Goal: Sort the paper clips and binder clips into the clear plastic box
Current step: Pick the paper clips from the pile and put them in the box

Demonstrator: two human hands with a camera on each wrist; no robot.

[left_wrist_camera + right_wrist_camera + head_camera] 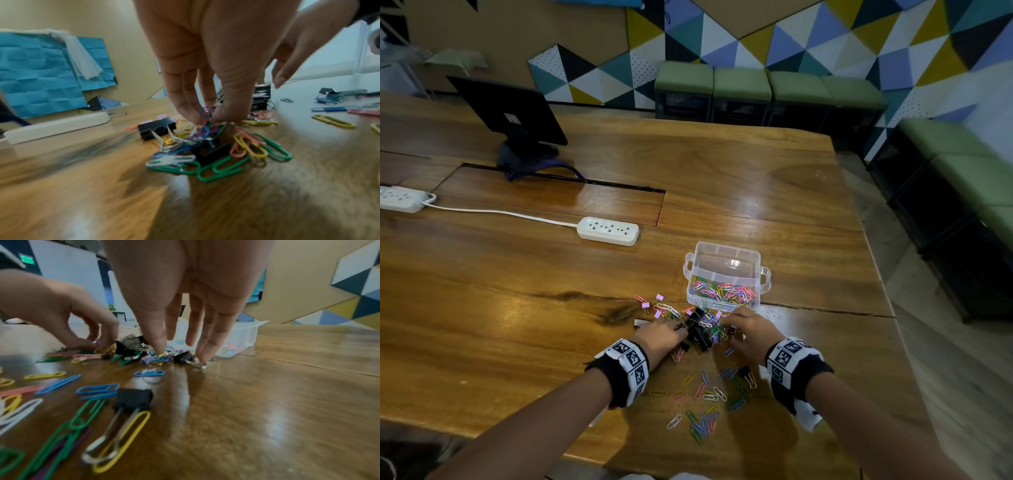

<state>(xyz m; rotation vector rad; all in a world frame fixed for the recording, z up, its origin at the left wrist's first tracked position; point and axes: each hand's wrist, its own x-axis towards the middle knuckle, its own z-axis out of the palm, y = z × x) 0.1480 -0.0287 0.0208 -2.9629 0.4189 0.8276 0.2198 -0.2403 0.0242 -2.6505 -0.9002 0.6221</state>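
Observation:
The clear plastic box (723, 248) stands on the wooden table, its near compartment full of coloured paper clips (724, 291). Just in front of it lies a mixed pile (702, 330) of paper clips and black binder clips. My left hand (674, 329) reaches into the pile from the left; its thumb and fingers (205, 116) pinch a bunch of coloured paper clips above a black binder clip (209, 151). My right hand (180, 353) comes in from the right with straight fingers, its fingertips (203, 357) touching the pile's edge beside the box (242, 335).
Loose paper clips (705, 397) and a black binder clip (745, 371) lie scattered between my wrists. Small pink binder clips (645, 305) sit left of the pile. A white power strip (607, 231) and a monitor (513, 113) stand farther back. The table's right edge (893, 308) is close.

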